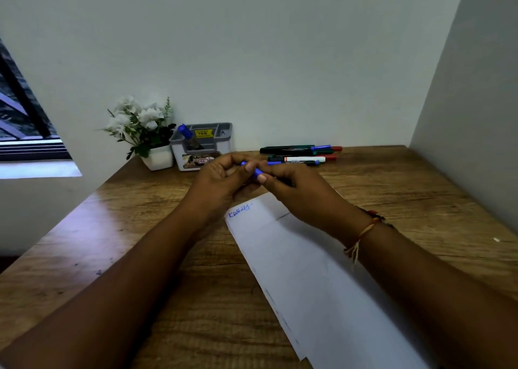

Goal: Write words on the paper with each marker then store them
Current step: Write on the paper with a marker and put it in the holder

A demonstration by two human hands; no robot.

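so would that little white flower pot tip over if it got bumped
Probably easily: the flowers spread wider and taller than the small white pot, so it looks top-heavy. It likely feels light and might slide on the smooth wooden table. It sits close beside the grey organiser, which might catch it.

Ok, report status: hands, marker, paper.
Grips: left hand and right hand both on the blue marker, over the paper. One blue word written. One stored marker in the organizer; loose markers behind. Nothing in the way.
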